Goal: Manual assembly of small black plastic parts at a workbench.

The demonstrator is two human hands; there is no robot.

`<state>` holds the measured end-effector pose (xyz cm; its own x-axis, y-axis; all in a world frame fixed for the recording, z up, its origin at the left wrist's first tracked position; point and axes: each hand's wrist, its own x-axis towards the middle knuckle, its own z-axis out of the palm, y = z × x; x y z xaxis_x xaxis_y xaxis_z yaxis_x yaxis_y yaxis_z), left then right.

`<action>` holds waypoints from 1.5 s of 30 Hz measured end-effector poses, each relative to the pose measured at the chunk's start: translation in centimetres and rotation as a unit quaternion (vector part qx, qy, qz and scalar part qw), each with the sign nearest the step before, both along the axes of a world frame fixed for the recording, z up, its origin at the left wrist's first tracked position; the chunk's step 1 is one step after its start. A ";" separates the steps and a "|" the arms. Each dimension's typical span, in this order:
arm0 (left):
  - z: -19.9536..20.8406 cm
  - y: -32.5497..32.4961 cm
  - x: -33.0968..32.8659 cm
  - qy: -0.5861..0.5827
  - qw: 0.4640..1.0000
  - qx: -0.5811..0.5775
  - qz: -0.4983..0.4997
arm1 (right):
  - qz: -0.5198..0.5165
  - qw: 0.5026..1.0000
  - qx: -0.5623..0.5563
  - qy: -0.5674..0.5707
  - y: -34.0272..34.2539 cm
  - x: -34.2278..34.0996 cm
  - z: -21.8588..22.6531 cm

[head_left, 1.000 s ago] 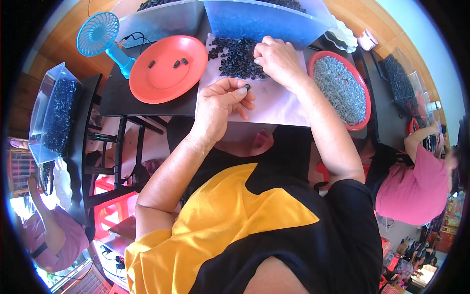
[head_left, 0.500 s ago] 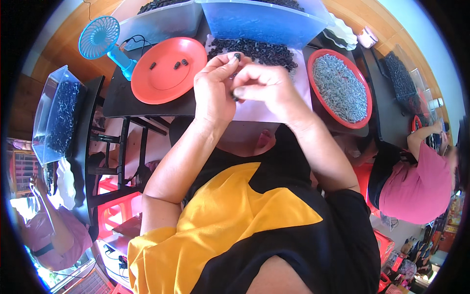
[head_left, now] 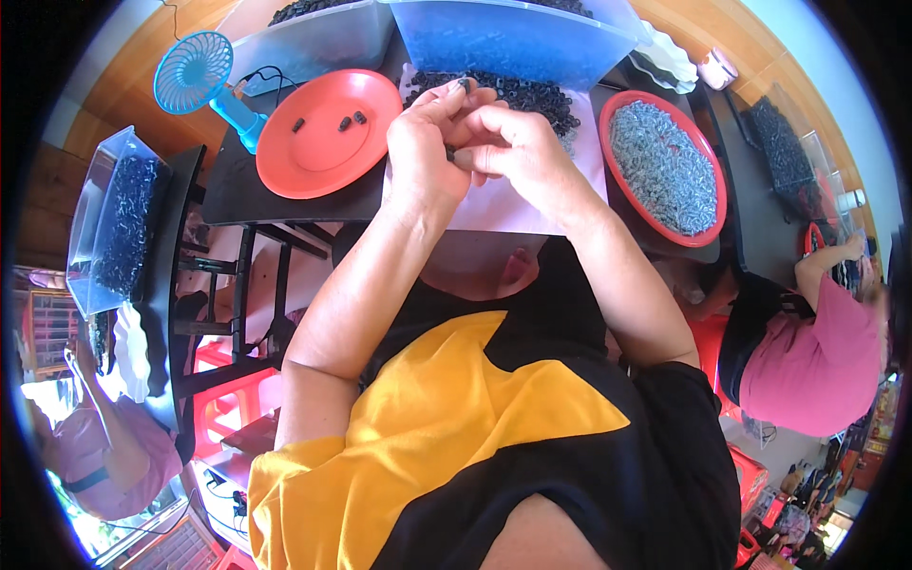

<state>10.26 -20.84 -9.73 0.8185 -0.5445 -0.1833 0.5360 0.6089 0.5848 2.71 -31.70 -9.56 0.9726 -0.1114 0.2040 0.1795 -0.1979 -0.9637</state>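
My left hand [head_left: 420,147] is closed, pinching a small black plastic piece [head_left: 465,85] between thumb and forefinger. Close beside it, my right hand [head_left: 527,152] has its thumb and fingers pressed together near the left palm. A dark bit [head_left: 452,152] shows at the right fingertips, too small and covered to name. Beyond both hands lies a heap of small black plastic pieces [head_left: 537,100] on a pale sheet [head_left: 513,211]. Left of them, a round red plate [head_left: 313,176] bears three black pieces [head_left: 345,124], lying apart from the hands.
A red tray [head_left: 719,195] full of small silver screw-like parts [head_left: 665,166] stands at the right. Clear plastic bins [head_left: 513,47] line the far side. A blue fan [head_left: 195,74] stands beyond the plate. Co-workers in pink [head_left: 807,361] sit at both sides.
Both hands stay together, with the left shifted slightly right. The right fingers have moved a little against the left hand. The pieces on the plate lie as before.
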 end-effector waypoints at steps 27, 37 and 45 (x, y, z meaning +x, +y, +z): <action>0.0 -1.5 2.3 -0.138 0.989 0.041 0.034 | -0.074 0.967 -0.209 -0.126 -0.4 1.9 -0.4; -2.1 1.8 -0.7 -0.194 0.974 0.096 0.072 | -0.123 0.990 0.008 -0.074 -1.0 -0.1 1.2; -2.2 2.8 -1.9 -0.205 0.971 0.122 0.013 | -0.093 0.988 0.123 0.007 -0.4 0.1 0.9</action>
<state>8.38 -18.05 -11.91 0.8632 -0.5033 0.0397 0.2144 0.4367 0.8737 2.78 -32.12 -8.71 0.9333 -0.3323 0.1359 0.1492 0.0147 -0.9887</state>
